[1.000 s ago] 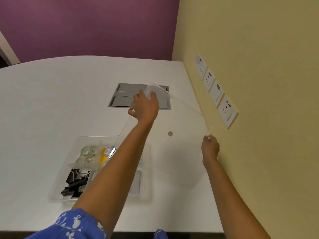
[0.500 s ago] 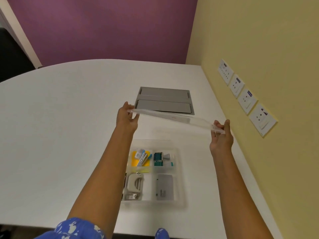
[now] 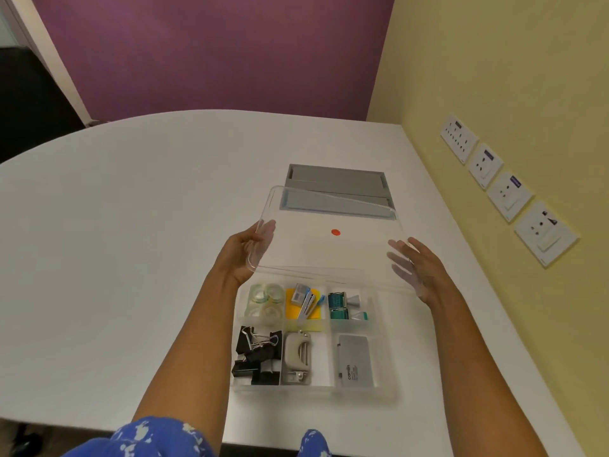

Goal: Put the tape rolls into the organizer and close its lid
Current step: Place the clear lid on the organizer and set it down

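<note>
A clear plastic organizer (image 3: pixel 385 392) with several compartments lies on the white table in front of me. Several clear tape rolls (image 3: pixel 265 300) sit in its far left compartment. I hold the transparent lid (image 3: pixel 333 249), marked with a small red dot, above the organizer's far edge and tilted toward me. My left hand (image 3: pixel 245 255) grips the lid's left edge. My right hand (image 3: pixel 417 265) grips its right edge, fingers seen through the plastic.
Other compartments hold black binder clips (image 3: pixel 257 356), a beige hole punch (image 3: pixel 298 356), a grey case (image 3: pixel 356 361), green-and-grey sharpeners (image 3: pixel 346 305) and yellow notes (image 3: pixel 303 308). A grey cable hatch (image 3: pixel 336 183) is set into the table behind. Wall sockets (image 3: pixel 507 189) line the yellow wall.
The lid came from the right near the wall, turned level, and now hangs lower, over the organizer's far side, tilted toward me. Both hands moved with it.
</note>
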A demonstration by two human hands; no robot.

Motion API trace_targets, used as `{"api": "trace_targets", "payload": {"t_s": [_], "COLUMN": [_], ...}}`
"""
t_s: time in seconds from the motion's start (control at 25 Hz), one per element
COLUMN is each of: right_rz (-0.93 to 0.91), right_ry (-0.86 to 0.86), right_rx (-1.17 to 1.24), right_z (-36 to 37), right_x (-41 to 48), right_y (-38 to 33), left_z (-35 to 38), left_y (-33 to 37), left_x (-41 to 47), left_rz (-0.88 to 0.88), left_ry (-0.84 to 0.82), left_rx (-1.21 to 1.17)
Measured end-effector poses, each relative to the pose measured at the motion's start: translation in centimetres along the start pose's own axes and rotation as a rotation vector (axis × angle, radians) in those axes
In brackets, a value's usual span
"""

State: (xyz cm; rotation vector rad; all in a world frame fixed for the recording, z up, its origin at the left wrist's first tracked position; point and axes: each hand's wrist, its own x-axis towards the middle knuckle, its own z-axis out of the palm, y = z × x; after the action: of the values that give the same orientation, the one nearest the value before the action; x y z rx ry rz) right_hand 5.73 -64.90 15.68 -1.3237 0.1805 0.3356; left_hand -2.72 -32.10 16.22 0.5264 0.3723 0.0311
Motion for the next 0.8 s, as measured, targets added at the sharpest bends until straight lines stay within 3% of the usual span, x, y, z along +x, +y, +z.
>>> {"api": "trace_targets", "payload": {"t_s": [0.2,0.28,0.4,0.52,0.8], "right_rz": [-0.055,-0.064,0.002,0.010,-0.070], "right_ry": [0.090,0.104,0.066,0.119,0.360], "right_rx": [-0.461,-0.569,-0.555,-0.541,-0.973], "right_z": [0.3,0.9,1.9,2.9,4.0], "right_x": [0.5,0.5,0.4,0.2,-1.3], "right_y": [2.5,3.2,3.4,3.7,6.4], "left_z": [-1.8,-2.0,-2.2,-3.0,-5.3], "left_y": [1.1,1.1,0.6,-0.2,-2.2], "left_x": [0.9,1.3,1.5,1.5,0.7], "left_rz": [0.064,0.149,0.271,0.285,0.138], "left_ry": [0.153,0.249,0.387,0.430,0.468], "left_rx": [0.877,1.078,1.046,1.106,1.244]}}
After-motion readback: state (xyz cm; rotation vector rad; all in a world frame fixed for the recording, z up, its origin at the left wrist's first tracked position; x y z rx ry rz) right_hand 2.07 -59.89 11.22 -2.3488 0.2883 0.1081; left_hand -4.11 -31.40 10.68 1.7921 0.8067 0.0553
